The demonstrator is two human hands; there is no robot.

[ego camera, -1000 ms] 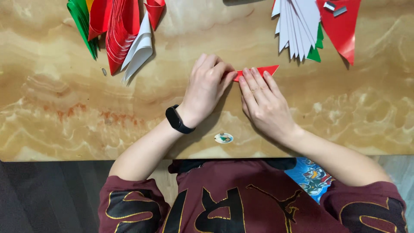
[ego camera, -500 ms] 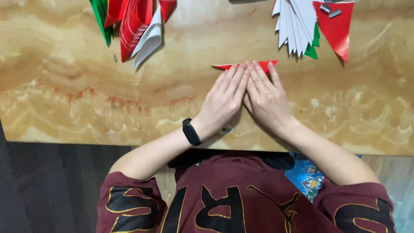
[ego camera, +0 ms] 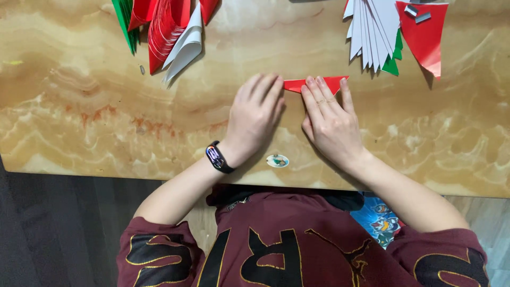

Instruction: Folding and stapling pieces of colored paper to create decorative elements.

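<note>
Folded red paper strip (ego camera: 314,84) flat on marble table (ego camera: 79,122), pinned beneath extended fingertips of right hand (ego camera: 330,123), left hand (ego camera: 255,118) flat with fingers released at strip's left end.

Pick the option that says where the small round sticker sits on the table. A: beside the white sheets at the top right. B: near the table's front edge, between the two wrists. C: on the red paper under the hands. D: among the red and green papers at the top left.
B: the small round sticker lies on the marble table near its front edge, between the left hand and right hand wrists.
</note>
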